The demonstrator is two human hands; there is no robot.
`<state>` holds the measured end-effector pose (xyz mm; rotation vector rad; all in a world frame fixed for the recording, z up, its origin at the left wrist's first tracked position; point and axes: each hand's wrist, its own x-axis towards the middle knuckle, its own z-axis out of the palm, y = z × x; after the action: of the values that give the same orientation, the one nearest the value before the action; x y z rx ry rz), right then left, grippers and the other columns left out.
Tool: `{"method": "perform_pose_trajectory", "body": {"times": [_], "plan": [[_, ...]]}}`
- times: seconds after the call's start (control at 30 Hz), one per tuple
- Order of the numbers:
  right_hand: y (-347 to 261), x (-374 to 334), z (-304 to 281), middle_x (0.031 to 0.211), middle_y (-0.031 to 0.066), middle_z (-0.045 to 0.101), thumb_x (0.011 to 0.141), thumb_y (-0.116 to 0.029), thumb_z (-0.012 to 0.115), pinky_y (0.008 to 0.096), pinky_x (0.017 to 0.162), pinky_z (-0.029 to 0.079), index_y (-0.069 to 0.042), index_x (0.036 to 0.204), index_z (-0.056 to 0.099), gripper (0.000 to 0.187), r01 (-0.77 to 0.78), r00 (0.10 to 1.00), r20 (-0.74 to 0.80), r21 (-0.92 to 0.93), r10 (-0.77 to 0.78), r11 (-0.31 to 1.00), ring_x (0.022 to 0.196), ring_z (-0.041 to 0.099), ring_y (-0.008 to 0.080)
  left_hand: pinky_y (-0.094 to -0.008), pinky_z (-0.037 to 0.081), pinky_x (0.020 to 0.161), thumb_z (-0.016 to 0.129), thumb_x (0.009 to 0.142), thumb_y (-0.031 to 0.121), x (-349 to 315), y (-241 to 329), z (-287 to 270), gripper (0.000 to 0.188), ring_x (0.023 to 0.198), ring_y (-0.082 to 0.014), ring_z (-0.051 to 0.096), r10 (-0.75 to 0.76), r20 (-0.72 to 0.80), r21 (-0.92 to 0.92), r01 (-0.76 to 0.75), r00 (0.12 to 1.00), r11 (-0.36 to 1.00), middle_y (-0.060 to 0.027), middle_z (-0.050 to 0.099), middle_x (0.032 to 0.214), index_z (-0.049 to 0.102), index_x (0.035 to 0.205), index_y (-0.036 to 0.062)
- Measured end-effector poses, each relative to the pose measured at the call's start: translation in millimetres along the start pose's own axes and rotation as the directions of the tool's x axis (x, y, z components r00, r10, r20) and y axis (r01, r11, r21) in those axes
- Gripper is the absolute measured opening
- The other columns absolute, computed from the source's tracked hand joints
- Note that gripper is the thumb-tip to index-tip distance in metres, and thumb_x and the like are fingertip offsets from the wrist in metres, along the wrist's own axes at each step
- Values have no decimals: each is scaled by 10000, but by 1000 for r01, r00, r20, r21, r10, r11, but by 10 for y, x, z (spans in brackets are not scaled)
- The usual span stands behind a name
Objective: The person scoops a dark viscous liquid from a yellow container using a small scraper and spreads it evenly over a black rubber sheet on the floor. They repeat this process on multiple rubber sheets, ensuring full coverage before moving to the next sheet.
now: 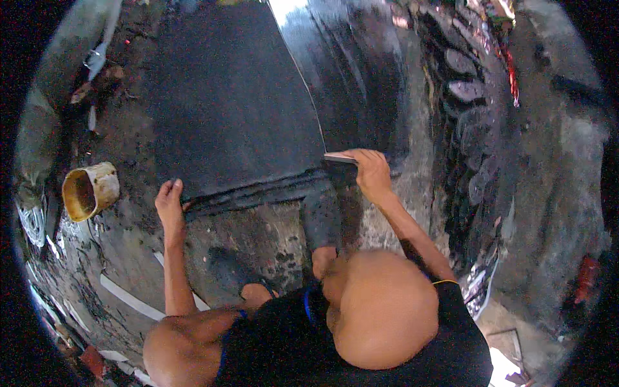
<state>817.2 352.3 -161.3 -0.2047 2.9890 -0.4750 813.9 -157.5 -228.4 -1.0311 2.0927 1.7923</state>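
Note:
A large matte black sheet [225, 97], rubber-like, lies on the ground in front of me. My left hand [170, 205] has its fingers closed on the sheet's near left corner. My right hand [373, 173] grips a thin flat bar [340, 158], dark with a pale edge, at the near right corner of the matte sheet. The bar's exact kind does not show. Beside the matte sheet on the right is a glossier black sheet [361, 77]. Several narrow dark strips [251, 195] lie along the near edge, meeting the toe of my dark slipper [321, 216].
At the left stands a dirty yellowish container [91, 190], open at the top. Several sole-shaped dark pieces [465, 90] lie in a row at the right. My other slipper [233, 274] rests nearer to me. Pale strips [132, 297] are scattered on the ground at the lower left.

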Motion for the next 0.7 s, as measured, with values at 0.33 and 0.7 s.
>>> {"method": "perform_pose_trajectory", "body": {"times": [0.33, 0.7], "plan": [[-729, 2358, -1466, 1129, 57, 752, 999, -107, 677, 324, 900, 571, 21, 1280, 684, 308, -246, 969, 230, 900, 87, 361, 1035, 701, 149, -286, 246, 562, 795, 974, 225, -191, -143, 40, 342, 670, -37, 331, 225, 15, 174, -224, 974, 959, 85, 383, 695, 541, 808, 66], [-767, 5234, 79, 1052, 213, 775, 882, -84, 623, 528, 885, 564, -100, 1140, 787, 306, 333, 885, -303, -119, -354, 935, 993, 721, 429, -253, 282, 554, 844, 936, 185, -270, 8, -2, 271, 632, -8, 390, -33, -26, 34, 33, 999, 999, 113, 479, 673, 624, 842, 58]]}}
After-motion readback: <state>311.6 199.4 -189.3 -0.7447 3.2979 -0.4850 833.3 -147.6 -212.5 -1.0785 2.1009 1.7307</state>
